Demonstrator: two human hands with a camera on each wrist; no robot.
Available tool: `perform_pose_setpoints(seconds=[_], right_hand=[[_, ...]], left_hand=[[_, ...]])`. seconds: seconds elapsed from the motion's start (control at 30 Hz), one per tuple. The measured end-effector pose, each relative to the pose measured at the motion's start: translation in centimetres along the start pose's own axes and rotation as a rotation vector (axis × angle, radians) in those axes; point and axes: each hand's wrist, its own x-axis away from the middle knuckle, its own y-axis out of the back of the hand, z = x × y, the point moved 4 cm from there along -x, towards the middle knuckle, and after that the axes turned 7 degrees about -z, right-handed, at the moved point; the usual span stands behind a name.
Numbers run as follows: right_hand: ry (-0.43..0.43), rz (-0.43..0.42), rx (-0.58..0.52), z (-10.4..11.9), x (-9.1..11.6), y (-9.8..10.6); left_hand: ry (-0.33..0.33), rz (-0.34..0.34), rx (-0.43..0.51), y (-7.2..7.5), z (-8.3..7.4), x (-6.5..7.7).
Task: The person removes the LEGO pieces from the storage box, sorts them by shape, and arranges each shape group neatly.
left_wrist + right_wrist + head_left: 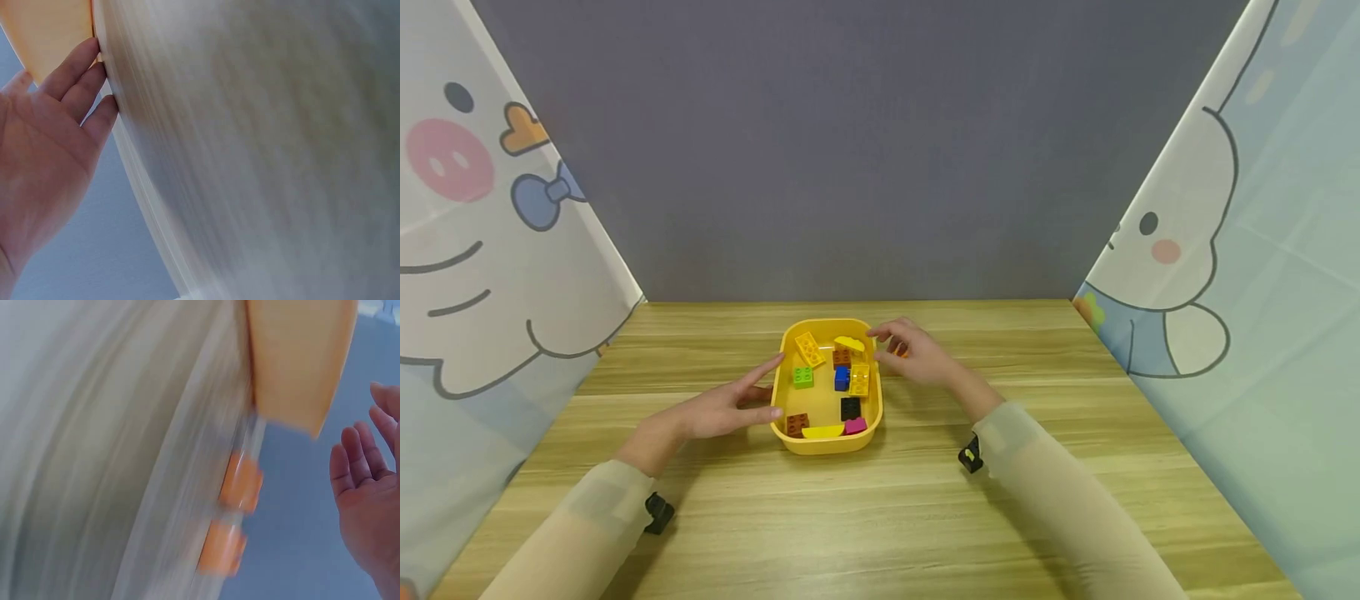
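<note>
Yellow tray [830,446], containing loose blocks [803,377], is flanked on the surface [820,533] by the left hand [715,412], its grip spread, presumably for steadying, and the right hand [921,357], its grip loosely curved near orange blocks [242,482], both empty.

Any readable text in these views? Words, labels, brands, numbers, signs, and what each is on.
None readable.
Black device at the right wrist: small yellow-green mark, too small to tell whether it is lettering.
Yellow tray and toy bricks: no lettering I can make out.
Left wall print and right wall print: cartoon figures, no words visible.
</note>
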Motion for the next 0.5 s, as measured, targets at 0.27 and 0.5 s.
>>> perform_pose_setpoints(seconds=[0.27,0.5], right_hand=[[0.121,0.214,-0.031,4.4,-0.9,-4.5],[0.092,0.385,-0.102,5.2,-1.0,-7.0]], left_hand=[[-0.009,-0.003,0.004,0.1,-0.2,-0.1],[-0.004,-0.004,-0.001,-0.1,0.0,-0.2]])
